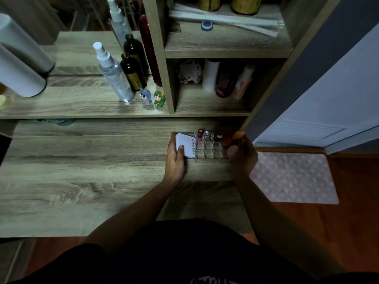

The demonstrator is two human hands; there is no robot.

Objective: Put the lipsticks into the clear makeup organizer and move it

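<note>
The clear makeup organizer (pixel 209 153) sits on the wooden desk (pixel 82 171) at its right end, under the shelf. Three lipsticks stand in its back row: a red-capped one (pixel 200 134), a silver-capped one (pixel 206 135) and a black one (pixel 218 137). A white box marked "skin" (pixel 184 144) lies over its left side. Orange (pixel 232 138) and pink (pixel 231 150) makeup sponges rest on its right side. My left hand (pixel 174 160) grips the organizer's left end, thumb on the white box. My right hand (pixel 245 156) grips its right end beside the sponges.
On the shelf behind stand a clear spray bottle (pixel 114 74), a brown bottle (pixel 132 72), two small figurines (pixel 152 98) and white cylinders (pixel 18 72) at far left. Cubbies hold bottles (pixel 225 80). The desk's right edge drops to a floor with a pink dotted mat (pixel 293 177).
</note>
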